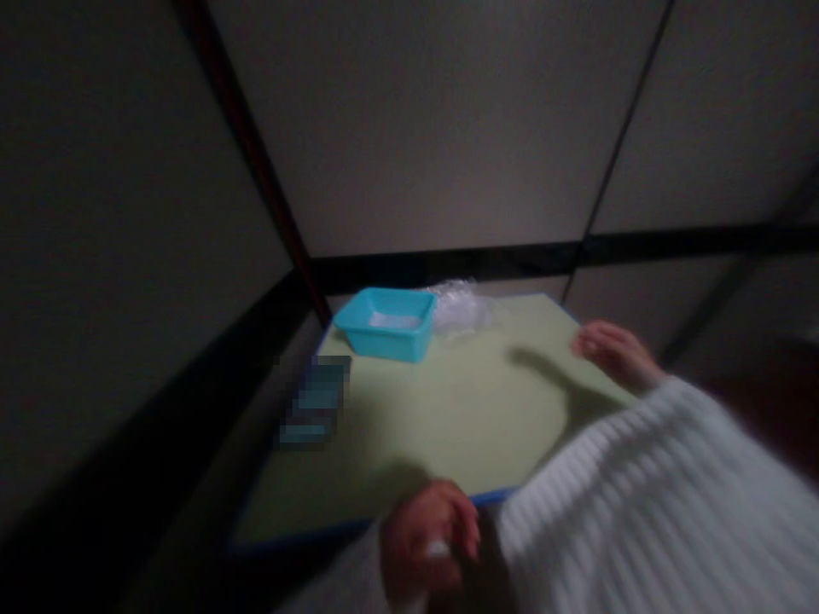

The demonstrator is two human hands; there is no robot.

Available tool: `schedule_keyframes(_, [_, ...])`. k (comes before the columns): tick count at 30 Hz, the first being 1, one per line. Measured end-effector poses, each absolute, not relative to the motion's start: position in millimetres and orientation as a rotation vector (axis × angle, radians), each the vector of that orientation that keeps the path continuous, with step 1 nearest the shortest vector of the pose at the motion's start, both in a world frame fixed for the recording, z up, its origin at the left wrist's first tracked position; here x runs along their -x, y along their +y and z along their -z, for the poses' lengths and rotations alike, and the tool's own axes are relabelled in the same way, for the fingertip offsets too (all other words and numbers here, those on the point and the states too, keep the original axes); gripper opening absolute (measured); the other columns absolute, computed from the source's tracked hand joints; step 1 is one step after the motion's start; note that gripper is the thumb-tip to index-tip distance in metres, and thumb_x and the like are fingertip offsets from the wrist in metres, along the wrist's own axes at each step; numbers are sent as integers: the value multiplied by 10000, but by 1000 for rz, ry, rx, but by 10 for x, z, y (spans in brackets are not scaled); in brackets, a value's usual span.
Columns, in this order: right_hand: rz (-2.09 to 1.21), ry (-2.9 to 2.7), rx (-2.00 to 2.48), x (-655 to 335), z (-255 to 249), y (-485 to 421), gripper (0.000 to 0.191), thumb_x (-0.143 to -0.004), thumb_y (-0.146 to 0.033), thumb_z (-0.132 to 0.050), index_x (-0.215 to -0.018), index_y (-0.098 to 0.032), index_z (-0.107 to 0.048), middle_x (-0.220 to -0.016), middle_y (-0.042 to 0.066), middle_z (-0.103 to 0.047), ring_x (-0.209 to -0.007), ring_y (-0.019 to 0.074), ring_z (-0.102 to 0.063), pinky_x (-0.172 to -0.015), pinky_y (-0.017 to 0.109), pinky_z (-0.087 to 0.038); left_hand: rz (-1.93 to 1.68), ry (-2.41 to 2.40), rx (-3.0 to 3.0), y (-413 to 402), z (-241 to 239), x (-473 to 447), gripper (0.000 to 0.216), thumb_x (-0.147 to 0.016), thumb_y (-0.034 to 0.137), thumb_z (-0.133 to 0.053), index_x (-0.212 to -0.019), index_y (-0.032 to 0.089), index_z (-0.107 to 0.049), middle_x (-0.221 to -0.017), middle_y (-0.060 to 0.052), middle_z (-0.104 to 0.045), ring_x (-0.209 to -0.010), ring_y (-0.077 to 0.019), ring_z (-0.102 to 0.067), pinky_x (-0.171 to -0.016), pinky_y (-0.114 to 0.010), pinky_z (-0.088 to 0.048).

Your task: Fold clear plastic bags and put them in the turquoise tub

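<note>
My left hand (430, 539) is at the table's front edge, its fingers curled in. A small whitish patch shows between them, too blurred to name. Over the right side of the table, my right hand (615, 350) hangs in the air with its fingers pointing left. Blur hides whether those fingers are closed on anything, and a shadow falls on the tabletop beside them. Towards the far left, a turquoise plastic basket (388, 344) stands on the table with something whitish inside. Against its right side lies crumpled clear plastic (461, 309).
The yellowish tabletop (467, 401) has a blue edge. A dark, pixelated flat object (316, 401) lies at its left edge. Pale wall panels (435, 128) with dark strips rise behind the table and on the left.
</note>
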State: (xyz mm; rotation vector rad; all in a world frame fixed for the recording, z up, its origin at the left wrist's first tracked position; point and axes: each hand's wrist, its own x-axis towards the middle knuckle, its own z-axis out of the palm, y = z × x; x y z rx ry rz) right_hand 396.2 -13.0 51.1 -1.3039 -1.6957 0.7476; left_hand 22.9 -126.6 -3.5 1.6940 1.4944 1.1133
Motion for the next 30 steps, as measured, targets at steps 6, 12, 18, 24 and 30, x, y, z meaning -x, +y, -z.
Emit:
schedule_keyframes(6, [-1200, -2029, 1345, -3647, -380, -1062, 243, -913, -337, -520, -1117, -216, -573, -1161, 72, -566, -979, 186, -587, -796, 354, -513, -1440, 1276, -1471, -885, -205, 409, 371, -781, 548, -563, -802, 178, -576, -723, -35, -603, -665, -169, -586, -622, -314, -515])
schedule_keyframes(12, [-1437, -2155, 1310, -3448, -328, -1214, 242, -893, -364, -546, -1086, -225, -588, -1104, 62, -577, -976, 192, -600, -733, 320, -527, -1381, 1444, -1803, -518, -317, 422, 183, -788, 293, -540, -930, 178, -551, -891, -47, -617, -850, -193, -611, -728, -308, -515])
schedule_keyframes(18, [-1299, -1764, 1045, -2848, -308, -143, 379, -792, -537, -591, -782, -159, -563, -730, 43, -626, -625, 141, -601, -537, 260, -477, -1347, 1677, -2230, 33, -257, 16, 302, -792, 117, -474, -1091, 158, -498, -1116, -117, -480, -1104, -255, -484, -965, -432, -406])
schedule_keyframes(24, [-1159, -1697, 933, -2039, -24, 818, 362, -783, -470, -589, -958, -155, -557, -924, 100, -649, -862, 217, -625, -761, 374, -501, -1057, 1667, -2514, 249, -60, -158, 365, -799, 85, -462, -1144, 168, -549, -1125, -128, -533, -1027, -266, -550, -907, -413, -447])
schedule_keyframes(30, [-1079, -1792, 812, -1647, 235, 1099, 351, -771, -214, -553, -1119, -216, -508, -1147, 93, -612, -1102, 219, -571, -948, 422, -446, -933, 1720, -2564, 345, 79, -168, 381, -784, 77, -471, -1142, 178, -552, -1168, -114, -560, -1060, -261, -552, -908, -402, -469])
